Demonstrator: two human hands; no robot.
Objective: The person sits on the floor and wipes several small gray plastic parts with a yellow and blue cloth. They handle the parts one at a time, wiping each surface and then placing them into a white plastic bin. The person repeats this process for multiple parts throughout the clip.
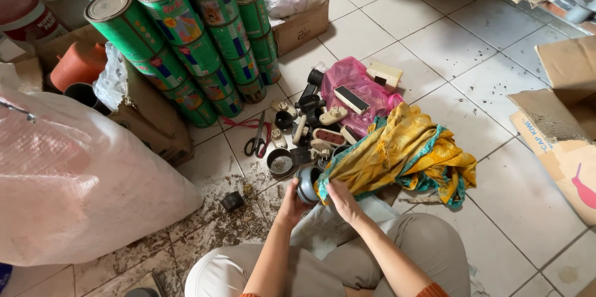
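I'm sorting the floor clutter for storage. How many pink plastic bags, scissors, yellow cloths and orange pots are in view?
Pink plastic bag: 1
Scissors: 1
Yellow cloth, gripped by the right hand: 1
Orange pot: 1
Total: 4
The left hand holds a grey round fitting.

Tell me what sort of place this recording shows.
Likely a shop storeroom or stockroom floor: stacked green tins, cardboard boxes and a big filled sack surround a tiled floor strewn with small electrical fittings.
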